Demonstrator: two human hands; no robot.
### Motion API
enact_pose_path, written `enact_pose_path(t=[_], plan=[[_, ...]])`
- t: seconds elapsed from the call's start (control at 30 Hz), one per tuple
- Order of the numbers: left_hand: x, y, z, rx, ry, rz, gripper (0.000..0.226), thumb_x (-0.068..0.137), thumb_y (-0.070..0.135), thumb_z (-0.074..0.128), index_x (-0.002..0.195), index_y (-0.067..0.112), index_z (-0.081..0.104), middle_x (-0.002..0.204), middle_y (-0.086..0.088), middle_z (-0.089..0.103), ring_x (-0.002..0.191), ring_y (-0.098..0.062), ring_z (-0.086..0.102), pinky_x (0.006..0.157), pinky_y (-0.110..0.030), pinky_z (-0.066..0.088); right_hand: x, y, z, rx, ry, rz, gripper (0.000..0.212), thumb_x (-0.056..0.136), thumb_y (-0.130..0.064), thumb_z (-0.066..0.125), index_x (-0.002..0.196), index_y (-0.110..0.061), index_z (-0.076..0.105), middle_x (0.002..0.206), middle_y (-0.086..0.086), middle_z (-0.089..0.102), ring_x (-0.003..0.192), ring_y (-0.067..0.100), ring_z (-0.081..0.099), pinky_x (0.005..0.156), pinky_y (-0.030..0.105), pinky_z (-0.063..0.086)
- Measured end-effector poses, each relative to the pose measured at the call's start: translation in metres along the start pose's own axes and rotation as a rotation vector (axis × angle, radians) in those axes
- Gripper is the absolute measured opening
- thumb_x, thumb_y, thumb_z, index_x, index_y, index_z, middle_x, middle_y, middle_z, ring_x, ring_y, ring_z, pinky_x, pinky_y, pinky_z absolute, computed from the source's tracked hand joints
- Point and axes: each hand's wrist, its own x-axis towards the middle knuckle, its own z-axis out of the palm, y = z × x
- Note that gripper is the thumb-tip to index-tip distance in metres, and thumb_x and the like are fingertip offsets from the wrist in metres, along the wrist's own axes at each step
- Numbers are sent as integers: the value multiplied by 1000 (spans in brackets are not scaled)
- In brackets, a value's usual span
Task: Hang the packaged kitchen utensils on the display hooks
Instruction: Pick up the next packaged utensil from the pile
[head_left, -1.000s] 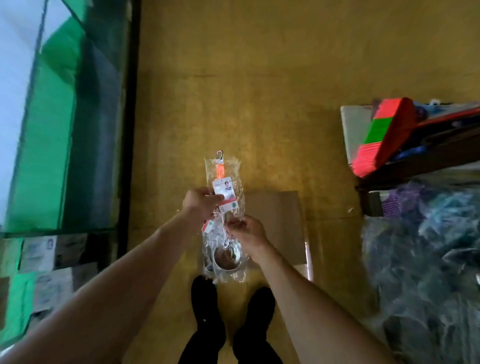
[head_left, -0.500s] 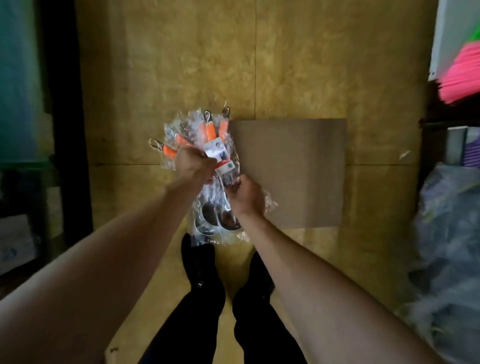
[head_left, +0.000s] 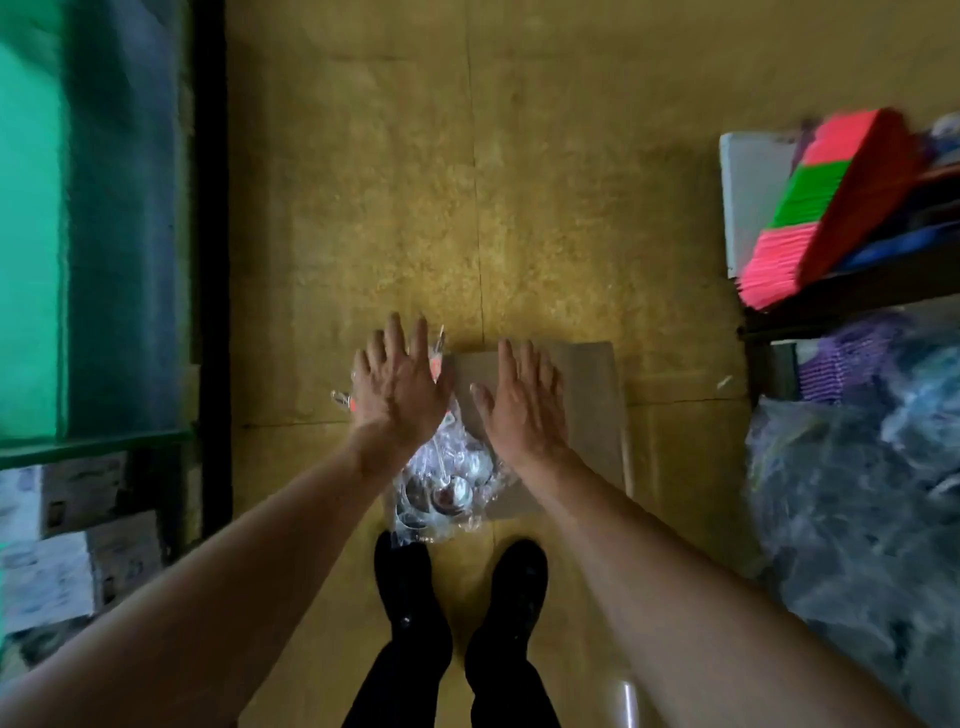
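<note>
A bundle of packaged utensils in clear plastic, with orange handles and metal bowls, lies on the floor partly on a flat cardboard sheet, just in front of my feet. My left hand hovers flat over the handle end of the bundle, fingers spread, holding nothing. My right hand is spread open above the cardboard, just right of the bundle, also empty. The handles are mostly hidden under my left hand. No display hooks are in view.
A green and dark shelf unit stands at the left with boxes below. At the right a shelf holds pink, green and red brushes. A large plastic-wrapped bundle lies below it. Yellow floor stretches ahead.
Both hands gripped the bundle of packaged utensils earlier; now both have let go and are spread open above it, and the bundle lies on the floor and cardboard.
</note>
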Motion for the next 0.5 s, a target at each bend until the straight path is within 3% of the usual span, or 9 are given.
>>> enact_pose_path(t=[0.07, 0.17, 0.37, 0.5], plan=[[-3, 19, -43, 48, 53, 125, 74, 100, 58, 31, 159, 18, 9, 165, -17, 4, 151, -39, 11, 121, -52, 12, -1, 2, -47, 3, 53, -2, 71, 102, -53, 27, 158, -15, 4, 164, 17, 0, 151, 36, 3, 122, 50, 8], [-7, 48, -116, 116, 151, 282, 78, 98, 63, 26, 159, 17, 14, 165, -18, 7, 150, -40, 11, 122, -55, 11, -8, 4, -118, -10, 147, 18, 74, 100, -58, 24, 158, -16, 4, 164, 15, -3, 151, 35, 1, 122, 51, 4], [-20, 121, -246, 198, 290, 481, 83, 94, 70, 21, 158, 17, 17, 165, -16, 11, 150, -40, 11, 121, -57, 10, -40, 19, -240, -8, 340, 121, 80, 95, -64, 15, 158, -17, 9, 164, 15, 3, 151, 34, 4, 122, 52, 5], [-39, 172, -291, 241, 336, 606, 83, 94, 71, 20, 158, 18, 16, 165, -15, 11, 150, -39, 12, 121, -57, 10, -76, 42, -295, -5, 437, 210, 82, 94, -66, 9, 157, -15, 15, 163, 18, 12, 150, 36, 11, 121, 54, 9]])
